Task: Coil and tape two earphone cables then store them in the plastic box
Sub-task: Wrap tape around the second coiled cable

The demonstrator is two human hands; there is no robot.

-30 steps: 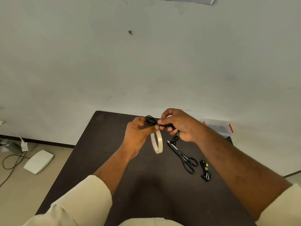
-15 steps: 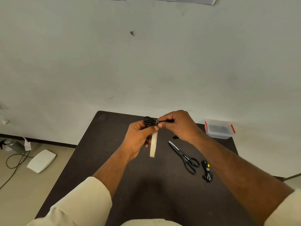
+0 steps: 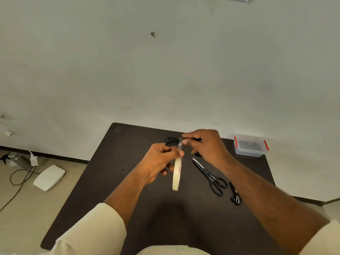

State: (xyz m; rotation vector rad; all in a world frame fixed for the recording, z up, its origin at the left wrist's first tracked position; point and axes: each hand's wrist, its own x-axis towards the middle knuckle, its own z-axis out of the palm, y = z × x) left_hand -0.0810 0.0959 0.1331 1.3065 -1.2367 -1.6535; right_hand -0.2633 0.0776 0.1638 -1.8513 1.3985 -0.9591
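A coiled black earphone cable (image 3: pixel 171 141) is held above the dark table (image 3: pixel 103 172). My right hand (image 3: pixel 204 146) pinches the coil at its middle, where a strip of clear tape runs onto it. That strip leads down to a cream tape roll (image 3: pixel 177 173), which my left hand (image 3: pixel 160 162) grips at its top edge, just below the coil. A second black earphone cable (image 3: pixel 235 194) lies bundled on the table at the right. The clear plastic box (image 3: pixel 250 145) with red clips stands at the table's far right corner.
Black scissors (image 3: pixel 211 176) lie on the table between the tape roll and the second cable. Off the table's left side, a white flat device (image 3: pixel 49 177), a dark cord (image 3: pixel 20 179) and a spray bottle (image 3: pixel 17 159) lie on the floor. A pale wall rises behind the table.
My left hand has dropped away from the coil with the tape roll, drawing out a strip of tape. My right hand keeps its pinch on the coil.
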